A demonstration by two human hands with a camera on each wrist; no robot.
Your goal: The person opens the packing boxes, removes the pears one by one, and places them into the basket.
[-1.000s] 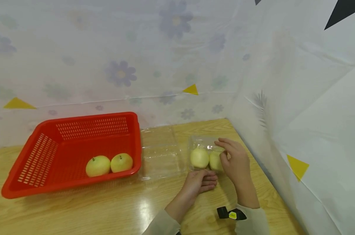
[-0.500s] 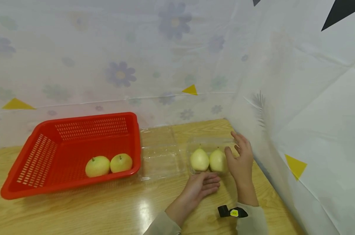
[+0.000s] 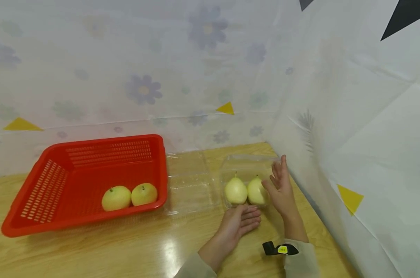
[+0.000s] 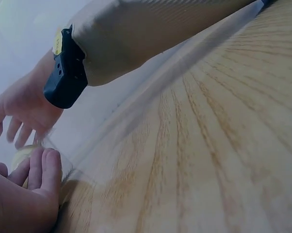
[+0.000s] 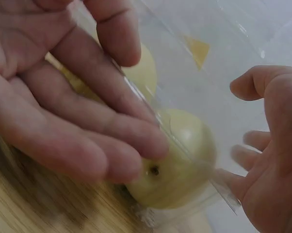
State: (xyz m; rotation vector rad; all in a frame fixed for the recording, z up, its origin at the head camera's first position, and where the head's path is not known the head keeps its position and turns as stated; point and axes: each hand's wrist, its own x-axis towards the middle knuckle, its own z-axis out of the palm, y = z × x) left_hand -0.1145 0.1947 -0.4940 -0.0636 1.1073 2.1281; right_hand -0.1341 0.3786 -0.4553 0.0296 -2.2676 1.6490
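Note:
Two pale yellow pears, one on the left point(image 3: 235, 191) and one on the right point(image 3: 256, 192), sit side by side in a clear plastic box point(image 3: 246, 160) at the table's right. My left hand point(image 3: 240, 224) lies palm turned up along the box's front edge, its fingers extended to the right. At the box's right side, my right hand point(image 3: 281, 189) has its fingers spread loosely, with the fingertips near the upper right edge. In the right wrist view, the left hand's fingers point(image 5: 121, 141) overlap a pear point(image 5: 177, 155) seen through the plastic.
A red perforated basket point(image 3: 91, 139) at the left holds two more yellow pears point(image 3: 116, 198). Between basket and box lies another clear plastic container point(image 3: 190, 193). White sheeting point(image 3: 363, 135) rises close along the table's right edge and behind it.
My right hand has moved from over the box to its right side, uncovering the right pear. Both pears' stems now show, and the left hand's fingers have straightened.

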